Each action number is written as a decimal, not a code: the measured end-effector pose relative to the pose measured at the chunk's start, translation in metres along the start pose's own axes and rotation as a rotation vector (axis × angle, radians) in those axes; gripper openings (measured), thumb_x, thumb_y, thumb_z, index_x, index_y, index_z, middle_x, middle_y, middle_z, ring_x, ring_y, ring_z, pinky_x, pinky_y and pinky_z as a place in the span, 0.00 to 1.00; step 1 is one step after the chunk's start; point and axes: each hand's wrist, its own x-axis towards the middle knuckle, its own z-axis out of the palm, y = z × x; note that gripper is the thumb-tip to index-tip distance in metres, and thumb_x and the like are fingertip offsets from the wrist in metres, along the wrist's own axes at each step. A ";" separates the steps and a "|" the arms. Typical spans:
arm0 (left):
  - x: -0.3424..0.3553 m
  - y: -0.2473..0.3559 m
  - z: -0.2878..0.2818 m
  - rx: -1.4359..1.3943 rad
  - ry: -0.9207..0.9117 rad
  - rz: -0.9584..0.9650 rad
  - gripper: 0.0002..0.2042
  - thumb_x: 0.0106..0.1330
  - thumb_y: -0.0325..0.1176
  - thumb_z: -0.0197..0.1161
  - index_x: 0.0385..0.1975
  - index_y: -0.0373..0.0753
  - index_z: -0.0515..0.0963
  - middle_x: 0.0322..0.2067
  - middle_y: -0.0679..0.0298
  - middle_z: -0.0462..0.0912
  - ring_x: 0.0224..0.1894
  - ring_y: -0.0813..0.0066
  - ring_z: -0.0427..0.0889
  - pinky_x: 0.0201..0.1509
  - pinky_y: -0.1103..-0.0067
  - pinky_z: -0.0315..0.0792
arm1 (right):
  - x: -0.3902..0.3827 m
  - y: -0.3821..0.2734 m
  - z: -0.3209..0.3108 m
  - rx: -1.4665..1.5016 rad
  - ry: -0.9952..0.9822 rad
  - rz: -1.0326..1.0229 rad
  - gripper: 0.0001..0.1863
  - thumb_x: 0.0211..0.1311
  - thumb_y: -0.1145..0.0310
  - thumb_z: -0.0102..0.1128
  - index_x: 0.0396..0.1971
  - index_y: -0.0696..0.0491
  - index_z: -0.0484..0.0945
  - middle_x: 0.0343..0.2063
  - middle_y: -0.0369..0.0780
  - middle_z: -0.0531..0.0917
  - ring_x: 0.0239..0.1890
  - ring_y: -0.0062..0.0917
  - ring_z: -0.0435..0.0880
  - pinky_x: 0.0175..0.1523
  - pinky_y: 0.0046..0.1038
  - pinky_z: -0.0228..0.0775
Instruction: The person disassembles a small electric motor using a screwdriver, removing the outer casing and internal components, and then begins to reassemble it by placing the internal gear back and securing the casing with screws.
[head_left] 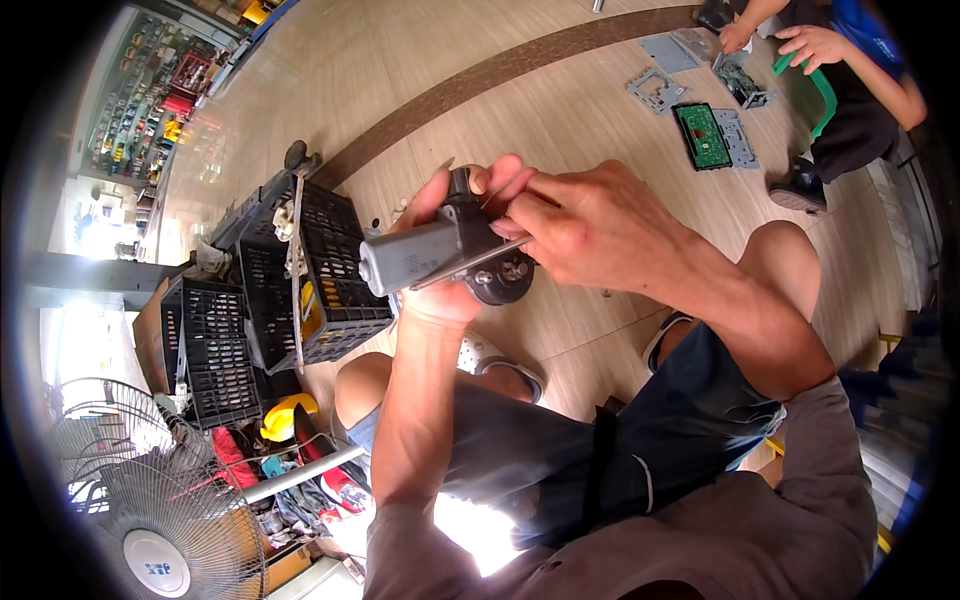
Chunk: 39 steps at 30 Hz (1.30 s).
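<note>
The left hand (437, 290) grips a small grey metal motor with black gear housing (440, 255) (raised for reach), the right hand (580, 225) pinching a thin metal tool (470, 265) against it

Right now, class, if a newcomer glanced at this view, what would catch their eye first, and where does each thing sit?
At the centre, the left hand grips a small grey electric motor with a black gear housing, while the right hand works a thin metal tool against it. To the left, black plastic crates stand on the wooden floor. At top right, another person's hands hover over a green circuit board.
</note>
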 end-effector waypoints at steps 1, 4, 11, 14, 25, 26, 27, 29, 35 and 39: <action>0.000 0.001 -0.001 -0.020 -0.042 -0.024 0.19 0.73 0.44 0.49 0.42 0.34 0.79 0.57 0.53 0.79 0.63 0.60 0.73 0.57 0.67 0.73 | 0.000 0.000 0.000 0.000 0.004 0.005 0.09 0.57 0.69 0.62 0.23 0.58 0.77 0.23 0.39 0.79 0.19 0.31 0.81 0.21 0.34 0.73; -0.002 0.004 0.001 -0.018 -0.076 -0.039 0.19 0.73 0.44 0.49 0.42 0.34 0.79 0.57 0.53 0.79 0.64 0.59 0.72 0.58 0.68 0.72 | 0.002 -0.002 0.001 0.037 0.036 0.007 0.10 0.58 0.68 0.62 0.22 0.58 0.77 0.23 0.38 0.79 0.20 0.32 0.81 0.21 0.34 0.72; -0.003 0.001 0.003 0.022 -0.008 0.004 0.19 0.74 0.44 0.48 0.42 0.34 0.79 0.56 0.52 0.80 0.64 0.58 0.73 0.59 0.66 0.73 | 0.001 -0.001 -0.004 0.035 -0.012 -0.010 0.09 0.56 0.68 0.63 0.24 0.58 0.76 0.25 0.38 0.79 0.20 0.32 0.81 0.22 0.34 0.73; -0.003 0.003 0.000 -0.044 -0.074 -0.034 0.19 0.74 0.44 0.48 0.42 0.34 0.79 0.56 0.52 0.80 0.63 0.58 0.74 0.61 0.65 0.72 | 0.000 0.001 -0.001 0.030 -0.012 -0.009 0.09 0.57 0.68 0.63 0.23 0.57 0.76 0.26 0.38 0.79 0.20 0.32 0.81 0.23 0.34 0.73; -0.001 0.003 0.003 -0.030 -0.068 -0.040 0.18 0.73 0.43 0.50 0.42 0.33 0.80 0.56 0.51 0.80 0.62 0.58 0.75 0.59 0.66 0.74 | 0.001 0.002 -0.003 0.068 0.029 -0.007 0.07 0.55 0.68 0.65 0.29 0.56 0.79 0.27 0.36 0.80 0.20 0.31 0.81 0.22 0.32 0.73; -0.001 0.003 0.003 -0.034 -0.104 -0.054 0.18 0.73 0.43 0.50 0.42 0.33 0.80 0.56 0.51 0.80 0.62 0.58 0.75 0.60 0.65 0.73 | 0.001 0.001 -0.001 0.082 0.094 0.003 0.07 0.55 0.68 0.65 0.28 0.56 0.79 0.26 0.36 0.80 0.20 0.31 0.81 0.22 0.32 0.73; -0.001 0.003 0.004 -0.033 -0.103 -0.054 0.18 0.73 0.43 0.50 0.42 0.33 0.80 0.56 0.51 0.80 0.62 0.58 0.75 0.60 0.65 0.73 | 0.001 0.001 -0.001 0.083 0.095 0.003 0.07 0.55 0.68 0.65 0.28 0.56 0.79 0.26 0.36 0.80 0.20 0.31 0.81 0.22 0.32 0.73; -0.001 0.003 0.005 0.010 -0.083 -0.028 0.18 0.73 0.43 0.50 0.42 0.33 0.80 0.56 0.51 0.80 0.62 0.58 0.75 0.60 0.66 0.73 | 0.001 0.002 -0.001 0.127 0.054 -0.007 0.08 0.55 0.68 0.65 0.29 0.57 0.79 0.24 0.37 0.81 0.19 0.31 0.81 0.22 0.31 0.72; -0.001 0.001 0.002 -0.057 -0.082 -0.051 0.18 0.74 0.42 0.49 0.42 0.33 0.79 0.55 0.51 0.80 0.61 0.58 0.76 0.61 0.66 0.73 | 0.000 0.004 -0.002 0.080 0.005 -0.018 0.07 0.55 0.69 0.65 0.29 0.57 0.80 0.22 0.37 0.80 0.20 0.32 0.81 0.22 0.32 0.72; 0.000 0.002 0.003 -0.055 -0.108 -0.064 0.18 0.74 0.42 0.49 0.42 0.33 0.79 0.55 0.51 0.80 0.62 0.57 0.75 0.63 0.64 0.72 | 0.002 0.002 -0.002 0.133 0.117 -0.036 0.07 0.54 0.69 0.65 0.28 0.57 0.79 0.21 0.38 0.80 0.20 0.31 0.81 0.22 0.31 0.73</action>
